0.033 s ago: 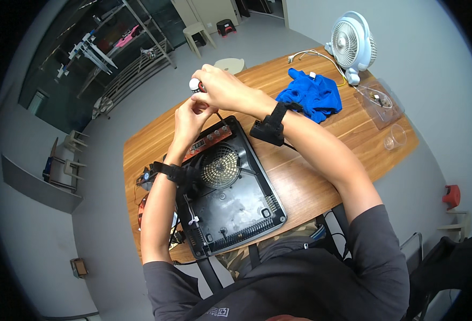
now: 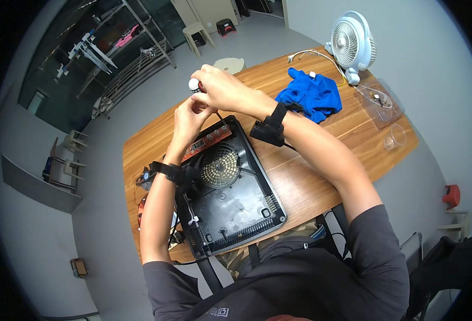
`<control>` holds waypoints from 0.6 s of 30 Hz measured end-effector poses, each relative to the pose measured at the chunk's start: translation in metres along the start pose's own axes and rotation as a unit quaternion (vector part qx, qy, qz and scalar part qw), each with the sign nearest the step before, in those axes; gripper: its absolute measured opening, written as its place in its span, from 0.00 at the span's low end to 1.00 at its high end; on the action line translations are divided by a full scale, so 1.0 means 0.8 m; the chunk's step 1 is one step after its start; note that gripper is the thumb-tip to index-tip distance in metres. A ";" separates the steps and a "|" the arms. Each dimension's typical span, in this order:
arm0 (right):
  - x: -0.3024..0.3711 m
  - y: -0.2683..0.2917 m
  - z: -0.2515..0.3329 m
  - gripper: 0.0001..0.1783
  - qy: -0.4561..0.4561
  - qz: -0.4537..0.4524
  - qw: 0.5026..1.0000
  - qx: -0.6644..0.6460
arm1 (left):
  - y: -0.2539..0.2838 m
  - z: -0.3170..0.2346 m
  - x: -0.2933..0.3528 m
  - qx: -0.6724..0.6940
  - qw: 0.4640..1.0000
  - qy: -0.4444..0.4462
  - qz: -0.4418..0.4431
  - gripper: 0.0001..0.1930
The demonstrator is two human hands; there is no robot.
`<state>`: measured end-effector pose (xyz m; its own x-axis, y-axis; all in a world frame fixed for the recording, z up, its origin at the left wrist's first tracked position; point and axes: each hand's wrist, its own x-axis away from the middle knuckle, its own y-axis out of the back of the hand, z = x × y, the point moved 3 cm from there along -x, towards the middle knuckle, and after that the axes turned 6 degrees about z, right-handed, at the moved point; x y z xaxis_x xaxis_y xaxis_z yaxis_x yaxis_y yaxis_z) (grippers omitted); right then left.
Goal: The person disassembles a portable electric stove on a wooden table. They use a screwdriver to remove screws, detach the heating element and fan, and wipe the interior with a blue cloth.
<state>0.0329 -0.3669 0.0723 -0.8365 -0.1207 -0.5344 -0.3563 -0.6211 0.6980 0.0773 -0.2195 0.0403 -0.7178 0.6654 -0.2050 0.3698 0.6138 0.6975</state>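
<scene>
Over the far end of the black casing (image 2: 230,208) on the wooden worktop (image 2: 306,184), the right hand (image 2: 222,90) clamps its fingers on a white-capped screwdriver (image 2: 194,84), which slants toward the red circuit board (image 2: 208,143); the left hand's (image 2: 189,121) fingers meet just beside, their hold unclear. Far right, a blue cloth (image 2: 308,96) lies crumpled.

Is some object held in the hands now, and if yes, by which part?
A screwdriver-like tool: the right hand holds its handle, near the white end. Whether the left hand, just below, also grips it is hidden.
</scene>
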 end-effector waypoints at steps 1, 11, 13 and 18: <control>0.000 -0.002 -0.002 0.21 0.015 -0.007 1.000 -0.003 | -0.002 0.006 -0.002 0.040 0.999 -0.017 0.017 0.13; 0.003 0.015 0.012 0.28 -0.044 0.041 0.998 0.002 | -0.008 0.012 -0.006 0.094 0.994 -0.047 0.016 0.10; 0.002 0.013 0.015 0.28 -0.046 0.031 0.998 0.003 | -0.015 0.026 -0.009 0.132 0.990 -0.056 -0.010 0.11; -0.003 0.002 -0.010 0.26 -0.004 -0.044 0.999 -0.022 | -0.013 0.004 -0.008 0.030 0.999 0.001 0.012 0.16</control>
<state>0.0377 -0.3739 0.0707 -0.8062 -0.0592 -0.5886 -0.4090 -0.6632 0.6269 0.0800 -0.2288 0.0321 -0.7095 0.6791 -0.1881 0.4206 0.6223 0.6601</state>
